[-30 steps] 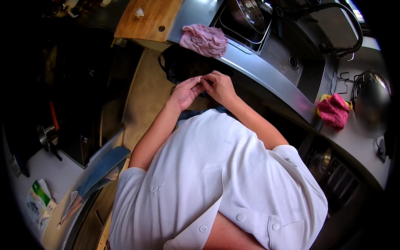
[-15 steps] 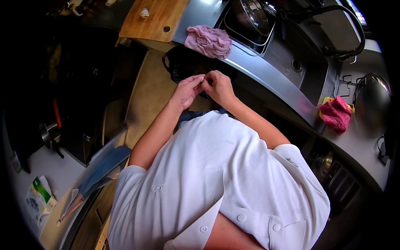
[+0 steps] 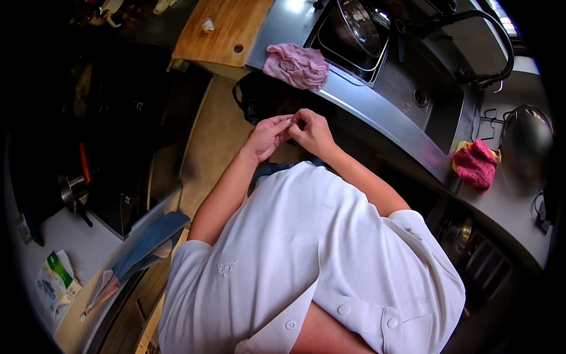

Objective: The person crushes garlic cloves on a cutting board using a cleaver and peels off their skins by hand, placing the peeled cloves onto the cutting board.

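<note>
"White bit [image 3: 290,122], barely visible between the fingertips: is it secure?"

"Hard to say. The left hand [image 3: 267,139] has its thumb and fingers pinched nearly shut on it, and the right hand [image 3: 313,131] closes thumb and forefinger onto the same spot. Most of it is hidden."

"What might go wrong?"

"It's so small that uneven pressure could squirt it out, I'd judge. Just beyond the fingers sits the black bag [image 3: 252,107], and to their left lies bare floor [image 3: 215,133]. A nail could also nick the opposite fingertip."

"And the pose?"

"Both forearms slant inward from the body, wrists bent, hands meeting in mid-air. Nothing appears to prop them; the pink cloth [image 3: 296,66] rests farther out, on the counter."
</note>
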Demonstrator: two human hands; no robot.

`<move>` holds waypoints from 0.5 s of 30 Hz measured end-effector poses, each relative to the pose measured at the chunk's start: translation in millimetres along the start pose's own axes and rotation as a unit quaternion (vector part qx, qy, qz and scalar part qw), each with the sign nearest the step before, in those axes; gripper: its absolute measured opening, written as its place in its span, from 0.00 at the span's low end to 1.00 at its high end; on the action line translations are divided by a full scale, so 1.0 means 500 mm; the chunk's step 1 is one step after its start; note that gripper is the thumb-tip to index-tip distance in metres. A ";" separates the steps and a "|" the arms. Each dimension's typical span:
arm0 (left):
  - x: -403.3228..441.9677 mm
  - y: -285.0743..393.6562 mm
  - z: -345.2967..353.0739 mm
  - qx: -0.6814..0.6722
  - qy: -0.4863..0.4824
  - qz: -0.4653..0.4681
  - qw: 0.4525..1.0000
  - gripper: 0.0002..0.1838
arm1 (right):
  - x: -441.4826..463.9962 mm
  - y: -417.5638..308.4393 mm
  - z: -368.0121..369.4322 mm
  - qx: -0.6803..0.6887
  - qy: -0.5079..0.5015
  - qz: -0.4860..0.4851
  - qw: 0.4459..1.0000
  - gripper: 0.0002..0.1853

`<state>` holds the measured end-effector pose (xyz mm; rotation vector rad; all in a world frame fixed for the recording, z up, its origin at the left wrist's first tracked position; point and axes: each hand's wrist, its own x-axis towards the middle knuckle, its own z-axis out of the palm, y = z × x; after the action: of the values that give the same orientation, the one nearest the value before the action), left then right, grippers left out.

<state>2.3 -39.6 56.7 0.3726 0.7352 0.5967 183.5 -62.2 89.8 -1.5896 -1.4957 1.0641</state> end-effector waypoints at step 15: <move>0.014 -0.012 -0.011 -0.027 0.045 0.019 0.998 0.14 | 0.000 -0.004 -0.018 -0.036 -0.032 -0.085 0.995 0.18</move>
<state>4.6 -39.3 46.4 0.3115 0.7981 0.6709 190.8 -61.8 95.3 -1.4586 -1.6974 0.9835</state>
